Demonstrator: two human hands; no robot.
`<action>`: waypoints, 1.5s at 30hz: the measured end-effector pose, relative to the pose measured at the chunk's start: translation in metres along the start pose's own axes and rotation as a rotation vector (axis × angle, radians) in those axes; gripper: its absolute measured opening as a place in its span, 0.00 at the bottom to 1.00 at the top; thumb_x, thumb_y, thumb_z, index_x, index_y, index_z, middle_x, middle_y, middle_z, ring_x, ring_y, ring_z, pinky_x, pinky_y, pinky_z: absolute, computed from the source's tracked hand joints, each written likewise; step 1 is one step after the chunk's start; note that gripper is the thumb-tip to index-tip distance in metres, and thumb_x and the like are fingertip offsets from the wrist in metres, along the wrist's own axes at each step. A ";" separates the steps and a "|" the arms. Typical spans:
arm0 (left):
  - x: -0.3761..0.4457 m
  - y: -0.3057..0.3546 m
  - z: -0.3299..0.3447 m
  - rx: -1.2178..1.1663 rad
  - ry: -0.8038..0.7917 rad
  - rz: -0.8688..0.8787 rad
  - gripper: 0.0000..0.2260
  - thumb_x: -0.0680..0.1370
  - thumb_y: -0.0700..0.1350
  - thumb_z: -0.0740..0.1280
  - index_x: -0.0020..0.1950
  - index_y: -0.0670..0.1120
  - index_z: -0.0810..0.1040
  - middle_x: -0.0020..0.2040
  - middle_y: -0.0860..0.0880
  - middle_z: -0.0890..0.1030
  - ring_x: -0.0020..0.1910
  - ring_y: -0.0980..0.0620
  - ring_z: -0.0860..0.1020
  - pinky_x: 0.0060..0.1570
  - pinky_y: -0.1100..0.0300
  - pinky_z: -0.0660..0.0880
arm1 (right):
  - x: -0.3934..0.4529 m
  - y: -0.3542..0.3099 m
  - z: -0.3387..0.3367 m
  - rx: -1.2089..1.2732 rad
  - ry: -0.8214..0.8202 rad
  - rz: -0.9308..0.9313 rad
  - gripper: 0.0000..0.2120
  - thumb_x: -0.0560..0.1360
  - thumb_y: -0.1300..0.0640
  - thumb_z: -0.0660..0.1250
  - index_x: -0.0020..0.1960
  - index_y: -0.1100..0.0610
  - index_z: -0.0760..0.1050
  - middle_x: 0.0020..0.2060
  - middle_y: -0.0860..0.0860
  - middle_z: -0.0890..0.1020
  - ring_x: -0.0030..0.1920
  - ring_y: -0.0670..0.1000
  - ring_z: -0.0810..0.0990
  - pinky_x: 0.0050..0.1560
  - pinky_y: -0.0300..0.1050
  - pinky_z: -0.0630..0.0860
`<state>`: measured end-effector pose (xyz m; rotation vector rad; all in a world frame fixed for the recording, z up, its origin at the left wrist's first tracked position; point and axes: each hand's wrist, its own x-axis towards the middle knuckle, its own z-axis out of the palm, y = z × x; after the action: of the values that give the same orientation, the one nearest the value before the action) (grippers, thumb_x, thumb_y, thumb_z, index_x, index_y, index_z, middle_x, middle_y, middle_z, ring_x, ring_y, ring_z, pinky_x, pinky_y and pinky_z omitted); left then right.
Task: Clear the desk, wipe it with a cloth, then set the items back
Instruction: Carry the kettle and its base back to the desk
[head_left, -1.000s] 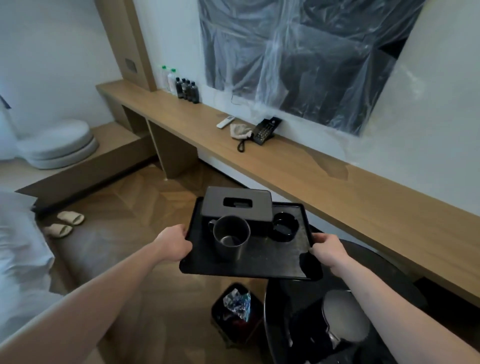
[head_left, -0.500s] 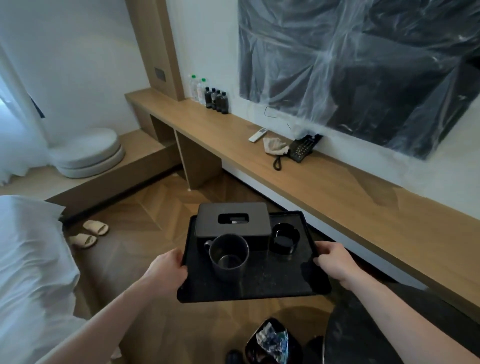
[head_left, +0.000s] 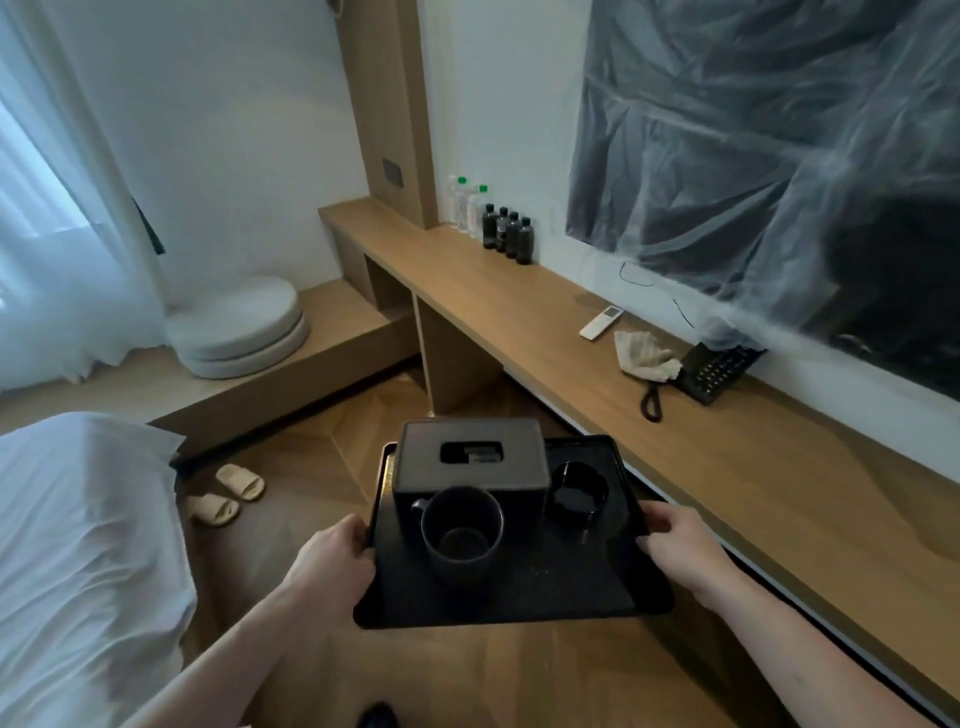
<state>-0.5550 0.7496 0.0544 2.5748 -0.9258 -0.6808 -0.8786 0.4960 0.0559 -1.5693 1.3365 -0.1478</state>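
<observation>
No writing or brand can be read anywhere; the labels on the bottles (head_left: 506, 231) at the far end of the desk (head_left: 691, 441) are too small and blurred to make out.

The black tray (head_left: 545, 582) is the landmark. It is held in the air over the wooden floor, just left of the desk's front edge, with its long axis running away from the person, roughly parallel to the desk. On its far end stands a dark tissue box (head_left: 470, 457) with the slot facing up. Nearer the person, touching or just in front of the box, a dark mug (head_left: 461, 530) stands upright, its mouth up and its handle pointing left. To the right of the box sits a small round black holder (head_left: 578, 493), possibly an ashtray.

The left hand (head_left: 332, 556) is closed on the tray's left rim, thumb on top, forearm reaching in from the lower left. The right hand (head_left: 680, 545) clasps the right rim in the same manner, forearm coming from the lower right.

Beyond the tray, on the desk, lie a white remote (head_left: 601, 322), a crumpled beige cloth (head_left: 644, 353) and a black telephone (head_left: 719, 369), the cloth touching the phone.
</observation>
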 end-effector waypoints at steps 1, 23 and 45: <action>0.016 -0.003 -0.006 0.006 0.004 -0.001 0.01 0.77 0.46 0.65 0.46 0.51 0.75 0.44 0.53 0.80 0.43 0.55 0.77 0.36 0.61 0.71 | 0.012 -0.011 0.005 -0.006 0.009 -0.008 0.22 0.80 0.64 0.67 0.71 0.49 0.75 0.61 0.48 0.78 0.64 0.55 0.78 0.58 0.55 0.79; 0.410 -0.009 -0.171 -0.004 -0.061 0.161 0.02 0.80 0.48 0.67 0.51 0.52 0.76 0.46 0.56 0.82 0.45 0.55 0.81 0.49 0.53 0.80 | 0.283 -0.237 0.104 0.070 0.187 0.042 0.19 0.80 0.66 0.67 0.64 0.47 0.80 0.58 0.49 0.81 0.57 0.54 0.80 0.57 0.58 0.81; 0.750 0.089 -0.214 0.099 -0.157 0.235 0.03 0.82 0.47 0.65 0.49 0.55 0.72 0.44 0.54 0.82 0.41 0.57 0.80 0.38 0.63 0.74 | 0.584 -0.384 0.089 0.030 0.190 0.096 0.20 0.80 0.68 0.67 0.70 0.54 0.78 0.55 0.46 0.77 0.57 0.50 0.75 0.58 0.49 0.75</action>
<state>0.0207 0.2170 0.0282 2.4671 -1.3178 -0.7949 -0.3472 0.0347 0.0116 -1.4917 1.5469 -0.2617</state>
